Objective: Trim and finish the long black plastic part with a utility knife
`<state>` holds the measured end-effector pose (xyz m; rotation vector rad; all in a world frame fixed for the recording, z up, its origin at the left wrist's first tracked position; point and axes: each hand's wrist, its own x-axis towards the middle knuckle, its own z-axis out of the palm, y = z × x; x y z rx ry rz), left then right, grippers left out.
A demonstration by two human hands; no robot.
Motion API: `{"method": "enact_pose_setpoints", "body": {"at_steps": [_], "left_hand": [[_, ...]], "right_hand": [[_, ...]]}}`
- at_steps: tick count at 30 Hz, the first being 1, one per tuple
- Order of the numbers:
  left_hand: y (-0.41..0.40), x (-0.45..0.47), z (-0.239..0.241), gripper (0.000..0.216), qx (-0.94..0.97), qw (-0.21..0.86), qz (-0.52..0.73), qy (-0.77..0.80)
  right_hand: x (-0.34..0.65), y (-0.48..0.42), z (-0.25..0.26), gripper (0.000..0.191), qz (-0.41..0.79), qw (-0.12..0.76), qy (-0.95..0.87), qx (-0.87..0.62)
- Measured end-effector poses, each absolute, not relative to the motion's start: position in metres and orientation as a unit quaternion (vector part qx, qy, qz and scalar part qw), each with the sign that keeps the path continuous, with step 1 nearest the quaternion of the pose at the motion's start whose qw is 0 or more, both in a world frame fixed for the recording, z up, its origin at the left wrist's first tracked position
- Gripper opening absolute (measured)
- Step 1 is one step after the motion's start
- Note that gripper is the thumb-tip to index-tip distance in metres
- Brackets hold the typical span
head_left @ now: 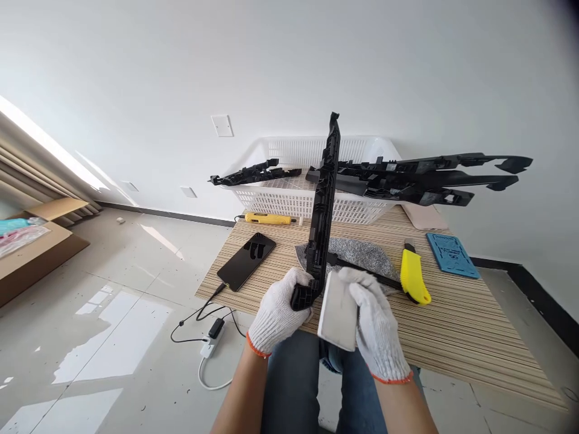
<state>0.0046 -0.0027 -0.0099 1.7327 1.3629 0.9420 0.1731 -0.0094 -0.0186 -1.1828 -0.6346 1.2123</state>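
Note:
In a white knit glove, my left hand point(280, 310) grips the lower end of a long black plastic trim piece point(322, 208), which stands nearly upright with its ribbed side facing me. My right hand point(373, 316), gloved the same way, holds a flat whitish sanding block or pad point(338, 310) close beside the piece's bottom end; whether the two touch I cannot tell. Behind them a grey cloth point(362, 252) lies on the table, with a dark slender tool point(375, 275) across it. To its right rests a yellow utility knife point(412, 276).
A white plastic basket point(266, 202) against the wall carries several black trim pieces point(407, 178) jutting past its rim. On the wooden table point(470, 337) lie a yellow rotary tool point(269, 218), a black phone point(246, 260) with a cable, and a blue box point(452, 255). A power strip point(211, 343) is on the floor.

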Motion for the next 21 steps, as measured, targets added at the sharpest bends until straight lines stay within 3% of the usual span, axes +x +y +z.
{"method": "enact_pose_setpoints", "body": {"at_steps": [4, 7, 15, 21], "left_hand": [[-0.0025, 0.0039, -0.0087, 0.023, 0.666, 0.361, 0.354, 0.548], [-0.0025, 0.0039, -0.0080, 0.037, 0.646, 0.364, 0.315, 0.592], [-0.0026, 0.0059, -0.0098, 0.034, 0.634, 0.378, 0.359, 0.571], [-0.0025, 0.0056, -0.0107, 0.032, 0.646, 0.364, 0.370, 0.560]], "right_hand": [[0.1764, -0.0117, -0.0204, 0.030, 0.594, 0.589, -0.288, -0.466], [0.1772, -0.0112, -0.0183, 0.036, 0.624, 0.594, -0.259, -0.437], [0.1708, -0.0086, -0.0156, 0.057, 0.590, 0.575, -0.276, -0.495], [0.1755, -0.0111, -0.0150, 0.030, 0.543, 0.648, -0.222, -0.486]]}}
